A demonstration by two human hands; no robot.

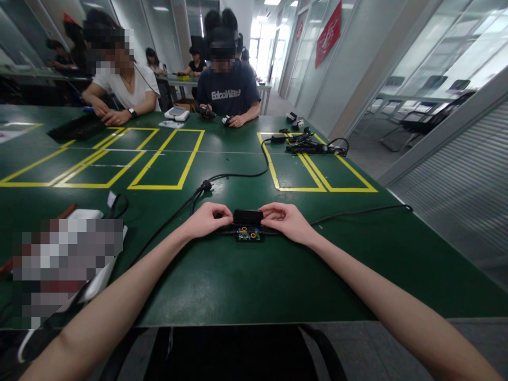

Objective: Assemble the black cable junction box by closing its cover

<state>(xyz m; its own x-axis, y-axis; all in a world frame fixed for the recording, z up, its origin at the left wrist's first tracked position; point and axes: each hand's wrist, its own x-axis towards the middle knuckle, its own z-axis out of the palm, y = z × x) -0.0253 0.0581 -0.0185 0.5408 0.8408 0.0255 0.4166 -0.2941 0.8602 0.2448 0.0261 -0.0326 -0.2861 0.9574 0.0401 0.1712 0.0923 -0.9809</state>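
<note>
I judge the step is handling the black cover (248,216) just beyond the exposed circuit board (249,235) | left hand (207,220), right hand (289,221): narrow, pinching its two ends | circuit board: on bench (214,288) | next move calls for even, gentle pressure, I think

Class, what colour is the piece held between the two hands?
The piece between the left hand and right hand is black, seen best in the head view.
</note>
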